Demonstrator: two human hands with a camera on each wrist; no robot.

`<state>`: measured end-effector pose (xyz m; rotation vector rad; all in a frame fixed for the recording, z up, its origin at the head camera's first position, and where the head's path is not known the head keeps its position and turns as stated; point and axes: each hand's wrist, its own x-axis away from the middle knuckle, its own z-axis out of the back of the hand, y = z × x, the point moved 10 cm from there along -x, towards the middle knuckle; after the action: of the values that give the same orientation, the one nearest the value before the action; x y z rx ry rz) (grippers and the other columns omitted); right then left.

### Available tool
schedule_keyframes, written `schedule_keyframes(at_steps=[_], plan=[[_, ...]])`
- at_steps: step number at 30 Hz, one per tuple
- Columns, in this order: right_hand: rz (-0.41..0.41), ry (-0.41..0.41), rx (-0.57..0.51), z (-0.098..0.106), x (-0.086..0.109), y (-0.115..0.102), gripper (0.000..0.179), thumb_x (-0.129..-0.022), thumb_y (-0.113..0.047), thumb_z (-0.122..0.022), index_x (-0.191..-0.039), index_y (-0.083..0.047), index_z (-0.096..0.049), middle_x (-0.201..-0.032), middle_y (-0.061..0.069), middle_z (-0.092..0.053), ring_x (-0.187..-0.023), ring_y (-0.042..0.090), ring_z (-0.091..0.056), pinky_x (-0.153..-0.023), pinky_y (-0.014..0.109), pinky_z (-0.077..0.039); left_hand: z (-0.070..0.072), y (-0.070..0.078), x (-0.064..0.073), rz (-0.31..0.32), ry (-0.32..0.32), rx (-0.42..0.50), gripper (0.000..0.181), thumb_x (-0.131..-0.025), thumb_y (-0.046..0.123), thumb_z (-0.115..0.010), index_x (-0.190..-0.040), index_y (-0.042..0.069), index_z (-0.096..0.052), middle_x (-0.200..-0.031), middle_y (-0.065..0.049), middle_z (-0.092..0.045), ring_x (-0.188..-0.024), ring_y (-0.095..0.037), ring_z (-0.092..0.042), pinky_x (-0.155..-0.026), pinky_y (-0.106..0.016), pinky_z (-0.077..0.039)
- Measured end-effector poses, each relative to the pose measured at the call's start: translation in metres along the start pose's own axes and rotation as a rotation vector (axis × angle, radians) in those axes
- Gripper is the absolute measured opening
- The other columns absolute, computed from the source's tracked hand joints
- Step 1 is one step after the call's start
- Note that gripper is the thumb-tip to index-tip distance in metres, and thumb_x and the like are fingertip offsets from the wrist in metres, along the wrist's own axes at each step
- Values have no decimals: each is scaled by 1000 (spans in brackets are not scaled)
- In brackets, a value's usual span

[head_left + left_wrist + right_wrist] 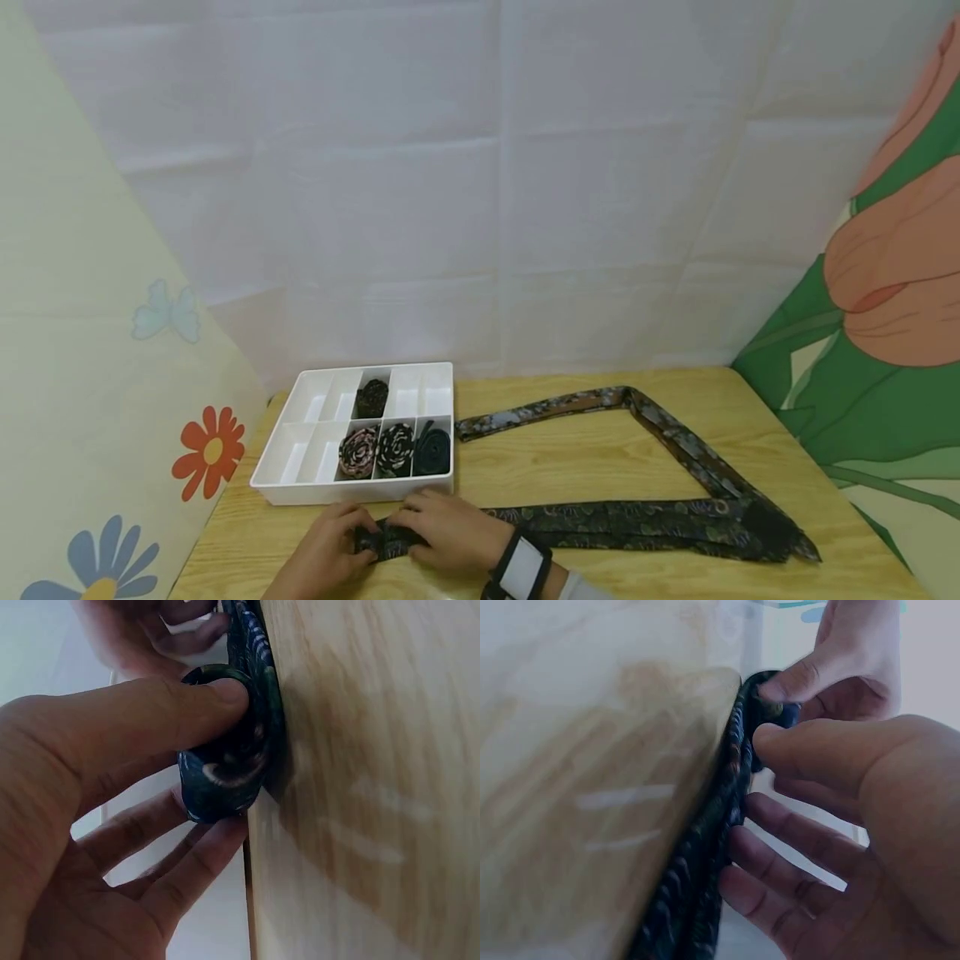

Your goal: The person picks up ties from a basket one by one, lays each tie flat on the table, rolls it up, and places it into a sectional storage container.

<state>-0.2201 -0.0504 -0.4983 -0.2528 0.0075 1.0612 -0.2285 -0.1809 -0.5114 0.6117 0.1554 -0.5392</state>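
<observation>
A dark patterned necktie [622, 525] lies along the front of the table, one end of it curled into a small roll [217, 784]. My left hand [327, 546] pinches that roll, thumb on one side and fingertips on the other. Close beside it, my right hand [457, 533] holds the necktie between thumb and fingers; in the right wrist view its thumb [802, 746] presses at the roll and its other fingers lie along the cloth's edge. Further right, a narrower floral strip [555, 408] bends back and runs left toward the tray.
Just beyond the hands stands a white divided tray [300, 496]. Several rolled neckties sit in its compartments, including a pinkish one [358, 452], a black-and-white one [395, 448] and a dark green one [432, 452]. A white sheet [495, 208] hangs behind the wooden table [525, 467].
</observation>
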Motion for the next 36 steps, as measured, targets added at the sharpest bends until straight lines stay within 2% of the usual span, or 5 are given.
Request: schedule_keyframes(at_steps=[9, 21, 26, 31, 36], plan=[[-3, -9, -41, -7, -4, -1, 38, -104, -34, -69, -140, -24, -68, -139, -7, -63, -129, 10, -57, -105, 22, -50, -1, 5, -1, -45, -35, 41, 40, -73, 5, -91, -109, 13, -77, -111, 4, -65, -97, -4, -61, -81, -30, -56], [-102, 41, -71, -4, -10, 6, 27, -103, -43, -70, -116, -20, -75, -119, -8, -69, -108, 3, -62, -90, 15, -51, 0, 27, -3, -168, 210, -72, 37, -65, 11, -99, -94, 22, -78, -105, 12, -67, -99, -10, -60, -85, -33, -55], [-205, 76, -108, -3, -10, 14, 38, -98, -47, -75, -120, -18, -67, -114, -7, -67, -98, 0, -63, -80, 15, -52, -9, 30, -5, -184, 141, -56, 42, -66, 6, -94, -104, 16, -79, -113, 5, -73, -105, -18, -66, -90, -38, -57], [-242, 55, -76, -4, -9, 16, 35, -93, -40, -83, -116, -19, -69, -112, -8, -68, -96, 1, -63, -79, 16, -51, -17, 18, -5, -70, 4, 49, 55, -68, 2, -90, -116, 15, -67, -114, 3, -70, -102, -8, -64, -86, -33, -57], [-235, 43, -98, -7, -9, 17, 42, -92, -48, -81, -120, -20, -69, -113, -9, -67, -95, 1, -63, -76, 16, -51, -14, 19, -5, -109, 15, 25, 51, -64, -1, -86, -108, 18, -70, -109, 7, -67, -92, -1, -57, -75, -26, -52]])
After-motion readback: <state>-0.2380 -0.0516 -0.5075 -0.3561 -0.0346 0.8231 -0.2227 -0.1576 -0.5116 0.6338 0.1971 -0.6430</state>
